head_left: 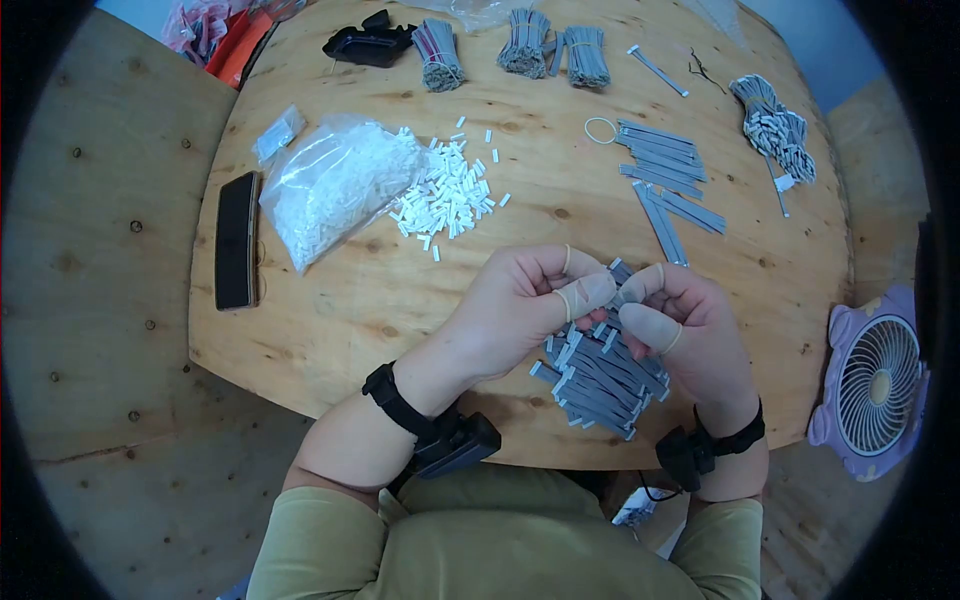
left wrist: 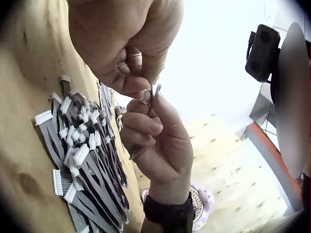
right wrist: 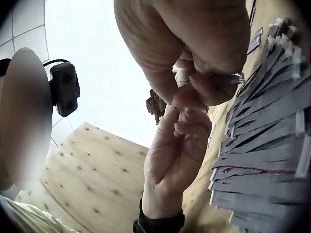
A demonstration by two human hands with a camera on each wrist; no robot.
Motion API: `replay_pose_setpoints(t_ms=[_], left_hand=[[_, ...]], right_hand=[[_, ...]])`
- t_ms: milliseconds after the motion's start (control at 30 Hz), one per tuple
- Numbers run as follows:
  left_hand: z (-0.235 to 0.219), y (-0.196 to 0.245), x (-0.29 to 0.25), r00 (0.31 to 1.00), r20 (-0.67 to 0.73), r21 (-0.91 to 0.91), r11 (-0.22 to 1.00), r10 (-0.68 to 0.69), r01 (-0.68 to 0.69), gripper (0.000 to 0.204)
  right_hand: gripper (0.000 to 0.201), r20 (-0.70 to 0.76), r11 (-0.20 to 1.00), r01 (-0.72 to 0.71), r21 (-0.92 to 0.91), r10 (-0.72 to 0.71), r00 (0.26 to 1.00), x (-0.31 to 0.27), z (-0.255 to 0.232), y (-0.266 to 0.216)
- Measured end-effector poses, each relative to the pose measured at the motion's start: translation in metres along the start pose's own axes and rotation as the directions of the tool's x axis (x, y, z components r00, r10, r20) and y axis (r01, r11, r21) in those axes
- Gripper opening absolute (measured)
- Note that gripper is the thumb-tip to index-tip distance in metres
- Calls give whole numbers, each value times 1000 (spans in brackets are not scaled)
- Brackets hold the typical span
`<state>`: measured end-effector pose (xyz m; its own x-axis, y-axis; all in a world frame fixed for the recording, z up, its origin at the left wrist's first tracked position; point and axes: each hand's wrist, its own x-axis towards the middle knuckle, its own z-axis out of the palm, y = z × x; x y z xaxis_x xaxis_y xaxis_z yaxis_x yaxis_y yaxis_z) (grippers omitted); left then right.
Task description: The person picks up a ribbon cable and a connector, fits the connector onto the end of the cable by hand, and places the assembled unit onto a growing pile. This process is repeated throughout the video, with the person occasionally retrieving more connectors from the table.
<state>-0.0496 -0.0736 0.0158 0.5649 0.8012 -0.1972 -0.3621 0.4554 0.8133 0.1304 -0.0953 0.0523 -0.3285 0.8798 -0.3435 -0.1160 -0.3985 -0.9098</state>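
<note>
Both hands meet above a pile of grey ribbon cables with white connectors [head_left: 605,380]. The left hand [head_left: 545,295], with covers on thumb and forefinger, pinches a small piece whose shape is mostly hidden. Opposite it, the right hand [head_left: 685,315] pinches a grey cable, also with covered fingertips. In the left wrist view the fingertips of both hands nearly touch around a thin cable end [left wrist: 151,97]. A connector end [right wrist: 238,77] sticks out from the right hand's curled fingers in the right wrist view.
A plastic bag of white pieces [head_left: 335,185] lies by loose white housings [head_left: 450,190] and a phone [head_left: 237,240]. Separate cables [head_left: 665,160] lie beyond the hands; bundles [head_left: 527,45] stand at the back. A purple fan [head_left: 878,385] is at right.
</note>
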Motion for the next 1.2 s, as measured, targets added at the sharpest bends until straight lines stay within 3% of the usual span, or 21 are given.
replay_pose_setpoints(t_ms=[433, 933, 1200], left_hand=[[1, 6, -1, 993, 79, -250, 963, -83, 100, 17], [0, 4, -2, 983, 115, -222, 960, -146, 168, 16], [0, 6, -3, 985, 101, -229, 960, -139, 159, 18]], right_hand=[[9, -15, 1000, -12, 16, 12, 1000, -2, -4, 0], [10, 87, 999, -17, 44, 14, 996, -4, -3, -4], [9, 44, 1000, -9, -6, 9, 999, -5, -4, -3]])
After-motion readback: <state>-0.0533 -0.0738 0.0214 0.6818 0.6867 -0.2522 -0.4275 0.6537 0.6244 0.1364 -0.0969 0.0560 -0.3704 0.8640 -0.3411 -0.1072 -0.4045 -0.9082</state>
